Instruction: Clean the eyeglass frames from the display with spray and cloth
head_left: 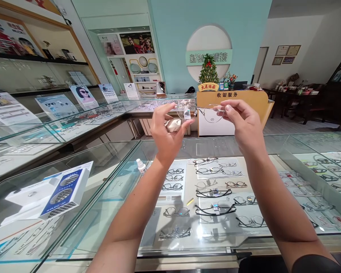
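Both my hands hold up one pair of thin-rimmed eyeglasses above the glass counter. My left hand pinches the rim at one side, and a crumpled pale cloth is tucked in its palm. A small label sticker shows on the lens near those fingers. My right hand grips the other side of the frame between thumb and fingers, around the hinge or temple. Under my arms, several eyeglasses lie in rows in the display case.
A small white spray bottle stands on the glass counter left of my left forearm. A blue and white box is further left. Beyond are a yellow cashier desk, more display cases and a potted plant.
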`<state>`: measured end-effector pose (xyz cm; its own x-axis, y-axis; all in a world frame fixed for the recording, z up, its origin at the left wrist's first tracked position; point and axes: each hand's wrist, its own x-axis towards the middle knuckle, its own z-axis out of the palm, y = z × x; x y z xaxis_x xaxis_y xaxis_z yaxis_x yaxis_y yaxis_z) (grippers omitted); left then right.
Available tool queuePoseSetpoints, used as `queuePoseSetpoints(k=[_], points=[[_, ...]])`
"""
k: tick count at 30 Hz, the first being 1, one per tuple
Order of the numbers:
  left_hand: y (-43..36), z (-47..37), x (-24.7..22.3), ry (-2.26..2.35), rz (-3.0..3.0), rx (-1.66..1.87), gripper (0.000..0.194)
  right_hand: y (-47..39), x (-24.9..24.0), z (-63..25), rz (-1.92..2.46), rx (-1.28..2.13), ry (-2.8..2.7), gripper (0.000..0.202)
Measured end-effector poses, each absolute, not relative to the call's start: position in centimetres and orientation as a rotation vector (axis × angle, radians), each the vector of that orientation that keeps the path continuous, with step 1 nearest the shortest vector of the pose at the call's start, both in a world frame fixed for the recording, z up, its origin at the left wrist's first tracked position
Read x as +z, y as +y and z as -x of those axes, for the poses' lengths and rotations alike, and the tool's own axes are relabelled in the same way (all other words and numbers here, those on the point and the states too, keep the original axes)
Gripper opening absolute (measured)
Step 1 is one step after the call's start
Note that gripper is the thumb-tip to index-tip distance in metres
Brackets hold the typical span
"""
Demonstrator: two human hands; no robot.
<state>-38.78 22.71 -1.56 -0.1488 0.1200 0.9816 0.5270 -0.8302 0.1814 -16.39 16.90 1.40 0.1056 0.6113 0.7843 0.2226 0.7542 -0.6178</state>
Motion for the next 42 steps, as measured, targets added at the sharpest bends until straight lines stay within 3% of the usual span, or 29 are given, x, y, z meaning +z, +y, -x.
queuePoseSetpoints(k=[26,42], points=[[22.9,38.6,-1.2,-0.607,1.954,-2.191,0.065,15.9,2.1,16.7,0.692,0.518,-1.445,0.032],[21.5,38.6,-0.4,-0.762,2.102,-2.183,0.06,16.1,1.9,16.7,0.683,0.547,-1.399,0.031]])
